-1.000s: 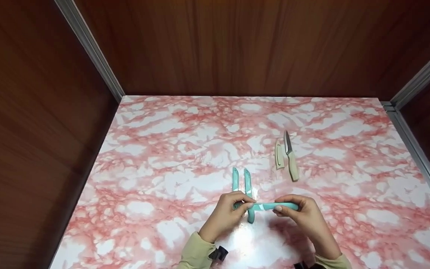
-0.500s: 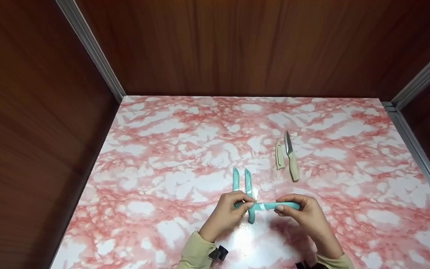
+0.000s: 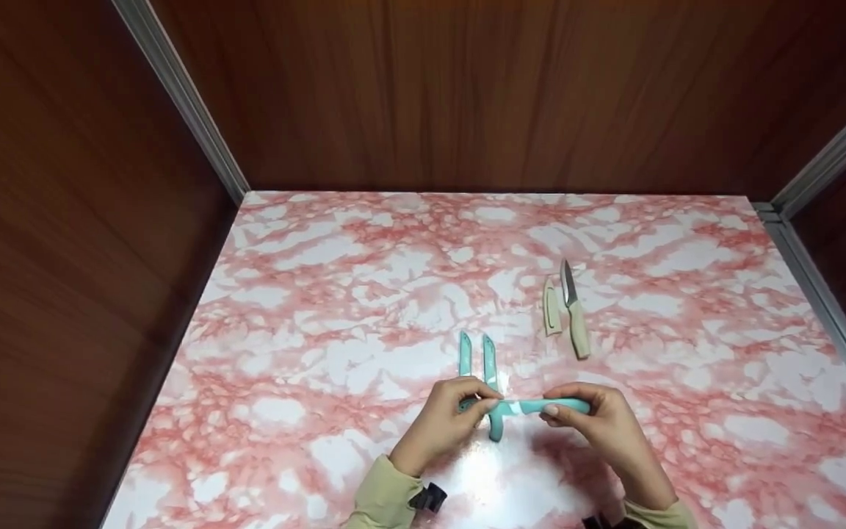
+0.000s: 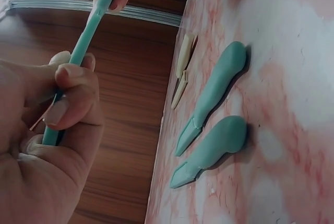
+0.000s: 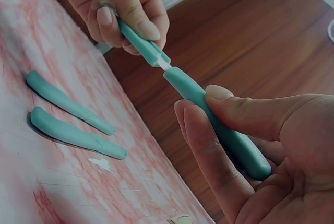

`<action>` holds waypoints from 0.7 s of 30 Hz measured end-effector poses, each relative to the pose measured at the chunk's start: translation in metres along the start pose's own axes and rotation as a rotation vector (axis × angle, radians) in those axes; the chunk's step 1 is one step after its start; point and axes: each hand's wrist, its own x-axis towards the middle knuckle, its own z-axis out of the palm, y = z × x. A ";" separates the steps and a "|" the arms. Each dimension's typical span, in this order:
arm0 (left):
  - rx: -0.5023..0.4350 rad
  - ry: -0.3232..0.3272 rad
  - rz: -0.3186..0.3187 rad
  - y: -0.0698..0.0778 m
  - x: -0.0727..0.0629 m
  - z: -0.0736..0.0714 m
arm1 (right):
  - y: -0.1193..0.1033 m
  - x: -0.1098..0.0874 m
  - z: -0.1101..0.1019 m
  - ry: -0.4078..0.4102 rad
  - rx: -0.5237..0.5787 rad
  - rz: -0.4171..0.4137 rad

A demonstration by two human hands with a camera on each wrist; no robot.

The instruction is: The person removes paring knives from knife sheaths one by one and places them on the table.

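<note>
Above the table a teal knife (image 3: 568, 405) is held level between the two hands. My left hand (image 3: 441, 415) pinches its teal sheath (image 5: 143, 44) between thumb and fingers. The knife's handle lies in my right hand (image 3: 606, 419), gripped by thumb and fingers. A short pale strip of blade (image 5: 164, 64) shows between handle and sheath; the rest of the blade is inside the sheath. Two more teal knives, both sheathed, lie side by side under and beyond my left hand: one on the left (image 3: 465, 354), the other on the right (image 3: 490, 360), partly covered in the head view.
Farther back to the right lie a bare-bladed beige knife (image 3: 576, 323) and, just left of it, its beige sheath (image 3: 551, 308). The red-and-white marbled table (image 3: 305, 308) is bounded by dark wooden panels (image 3: 452, 95) at the back and sides.
The pale strip between handle and sheath looks slightly wider than a second ago. Both hands keep the same holds and have hardly moved. The things on the table lie as before.
</note>
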 end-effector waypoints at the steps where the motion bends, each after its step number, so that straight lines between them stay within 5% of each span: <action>1: 0.003 0.008 0.004 -0.002 0.000 0.001 | 0.000 0.000 0.000 0.003 -0.001 0.002; 5: 0.015 0.045 0.012 -0.019 0.002 0.006 | -0.001 0.000 -0.001 0.009 -0.003 0.005; 11: 0.000 -0.008 -0.035 -0.034 0.001 0.006 | -0.002 -0.001 -0.002 -0.003 0.000 0.017; 16: 0.003 0.013 -0.026 -0.031 0.000 0.006 | -0.003 -0.002 -0.001 0.008 -0.003 0.021; 21: -0.011 0.023 -0.017 -0.011 0.000 0.003 | -0.003 -0.002 0.000 0.021 0.000 0.024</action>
